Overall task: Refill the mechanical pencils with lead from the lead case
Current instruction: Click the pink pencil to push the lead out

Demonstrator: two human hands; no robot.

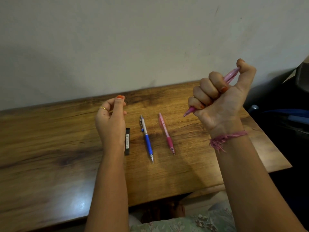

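A light pink pencil [231, 74] is gripped in the raised right hand [222, 96], all fingers curled round it, thumb pressed on its top end, tip pointing down-left. On the counter [50, 148] lie a lead case [127, 141] (black), a blue pencil [146, 138] and a pink pencil [166, 133], side by side. The left hand [111, 121] is held above the counter beside the case, fingers loosely curled, nothing visibly held.

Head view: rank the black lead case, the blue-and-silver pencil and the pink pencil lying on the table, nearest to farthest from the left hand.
1. Black lead case, right beside the left hand.
2. Blue-and-silver pencil, middle.
3. Pink pencil lying on the table, farthest right.
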